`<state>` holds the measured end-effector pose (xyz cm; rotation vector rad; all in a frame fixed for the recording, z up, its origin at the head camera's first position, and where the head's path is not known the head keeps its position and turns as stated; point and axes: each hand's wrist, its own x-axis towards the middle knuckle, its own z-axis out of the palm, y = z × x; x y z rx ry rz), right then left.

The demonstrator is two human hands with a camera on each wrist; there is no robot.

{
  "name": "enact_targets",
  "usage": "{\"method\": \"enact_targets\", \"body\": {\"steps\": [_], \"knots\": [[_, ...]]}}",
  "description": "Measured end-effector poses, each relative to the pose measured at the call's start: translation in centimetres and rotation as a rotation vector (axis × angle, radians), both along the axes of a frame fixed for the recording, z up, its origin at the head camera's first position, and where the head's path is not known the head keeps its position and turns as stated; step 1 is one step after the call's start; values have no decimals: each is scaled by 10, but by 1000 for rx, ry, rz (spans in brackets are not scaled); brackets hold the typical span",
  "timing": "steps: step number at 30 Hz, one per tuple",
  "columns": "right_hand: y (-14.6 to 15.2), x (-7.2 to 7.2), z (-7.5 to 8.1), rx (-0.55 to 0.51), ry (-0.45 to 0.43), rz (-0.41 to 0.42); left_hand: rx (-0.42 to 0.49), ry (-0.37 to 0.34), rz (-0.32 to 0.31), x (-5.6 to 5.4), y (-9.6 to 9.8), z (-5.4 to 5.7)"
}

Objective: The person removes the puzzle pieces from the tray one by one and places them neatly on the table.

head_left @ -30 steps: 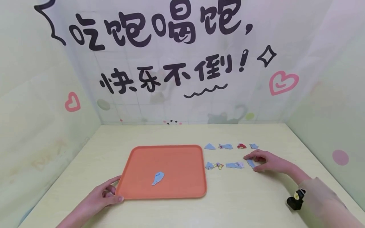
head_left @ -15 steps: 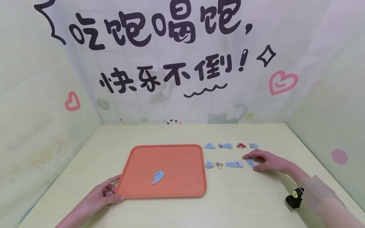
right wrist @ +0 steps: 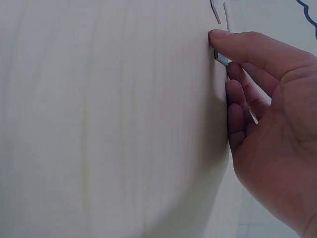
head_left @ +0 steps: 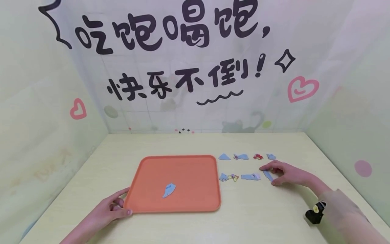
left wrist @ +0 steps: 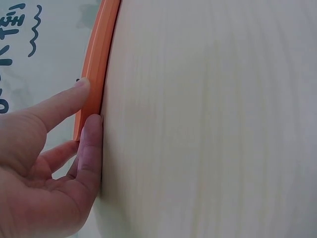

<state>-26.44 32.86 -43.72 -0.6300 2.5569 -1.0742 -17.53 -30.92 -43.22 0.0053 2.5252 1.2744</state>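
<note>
An orange tray (head_left: 195, 203) lies on the table with one blue puzzle piece (head_left: 169, 190) on it. At the tray's near left corner my left hand (head_left: 105, 210) grips the rim, thumb on the front edge and fingers along the side; the left wrist view shows the thumb (left wrist: 69, 101) against the orange rim (left wrist: 101, 54). To the right, my right hand (head_left: 287, 173) pinches a narrow blue puzzle piece (head_left: 268, 175) between thumb and forefinger, close over the table. In the right wrist view that piece (right wrist: 221, 57) shows edge-on beside the thumb, its other end hidden.
Right of the tray, a back row holds a blue triangle (head_left: 224, 157), a blue piece (head_left: 241, 156), a red one (head_left: 258, 156) and a small blue one (head_left: 271, 156). In front lie patterned pieces (head_left: 228, 177) and a long blue piece (head_left: 251, 177). Printed cloth walls (head_left: 195, 118) enclose the table.
</note>
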Motion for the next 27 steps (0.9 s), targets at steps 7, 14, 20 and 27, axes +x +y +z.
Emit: {"method": "enact_targets", "body": {"steps": [7,14,20,27], "knots": [[-9,-1,14,101,42,31,-13,11,1,1,0,-1],[-24,-9,37,92,56,93,-2,12,-1,0,-1,-3],[-48,-20,53,104,61,118,-2,5,5,0,-1,-3],[-83,-32,65,107,45,159,2,12,2,0,0,-1]]}}
